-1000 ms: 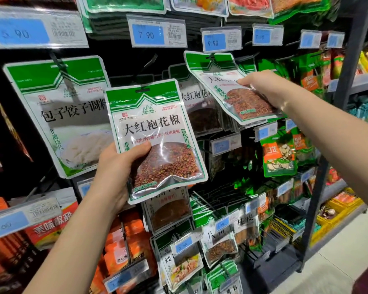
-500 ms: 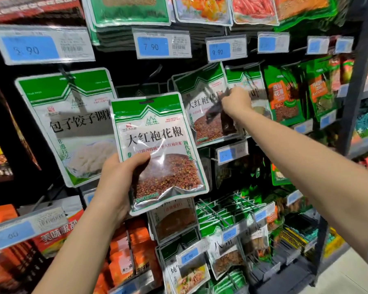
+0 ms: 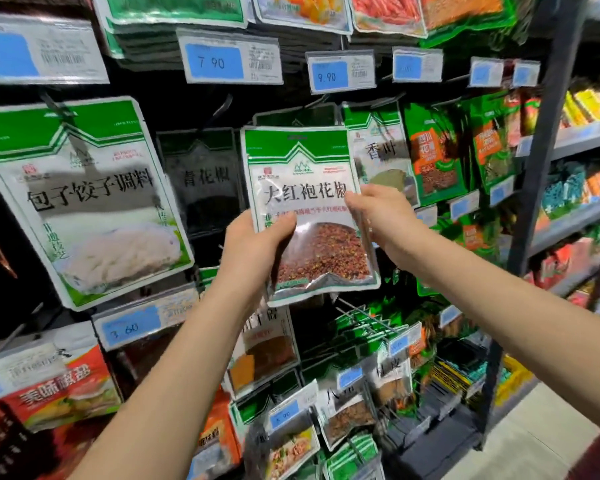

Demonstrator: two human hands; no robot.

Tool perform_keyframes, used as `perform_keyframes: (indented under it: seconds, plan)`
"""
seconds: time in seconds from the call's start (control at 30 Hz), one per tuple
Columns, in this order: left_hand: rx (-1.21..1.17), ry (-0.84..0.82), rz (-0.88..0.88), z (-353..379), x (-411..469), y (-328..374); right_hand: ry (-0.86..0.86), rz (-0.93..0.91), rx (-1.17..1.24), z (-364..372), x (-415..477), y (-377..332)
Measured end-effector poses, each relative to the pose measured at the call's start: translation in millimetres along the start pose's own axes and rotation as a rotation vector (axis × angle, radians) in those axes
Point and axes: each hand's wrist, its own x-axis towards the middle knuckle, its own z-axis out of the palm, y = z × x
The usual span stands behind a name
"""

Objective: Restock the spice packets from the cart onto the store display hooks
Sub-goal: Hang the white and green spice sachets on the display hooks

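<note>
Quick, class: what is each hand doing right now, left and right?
Left hand: holds the packet by its lower left edge.
Right hand: pinches the same packet's right edge.

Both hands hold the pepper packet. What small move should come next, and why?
Probably raise the packet toward the 9.90 price tag: the left hand and right hand hold it below that tag, not yet hung.

Spice packet [image 3: 309,213] held before display hooks, between left hand [image 3: 253,247] and right hand [image 3: 381,220]; dumpling-seasoning packet [image 3: 84,199] hangs left, price tag [image 3: 340,71] above.
</note>
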Motion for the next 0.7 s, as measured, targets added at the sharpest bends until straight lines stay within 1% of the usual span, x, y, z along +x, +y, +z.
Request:
perform_keyframes:
  seconds: [0.07,0.2,0.27,0.37,0.53,0.7]
  plan:
    - [0.023,-0.007,0.035,14,7,6,0.068,-0.032,0.053,-9,4,-2]
    - [0.07,-0.032,0.054,31,21,19,0.121,-0.027,0.121,-22,12,-8]
    - [0.053,-0.043,0.046,38,25,26,0.142,-0.058,0.122,-26,17,-12]
    - [0.029,-0.049,0.02,45,29,32,0.13,-0.081,0.063,-29,19,-19]
    - [-0.016,-0.048,0.011,51,32,40,0.133,-0.087,0.066,-31,32,-22]
    - [0.041,-0.054,0.039,50,26,33,0.14,-0.084,0.059,-33,28,-15]
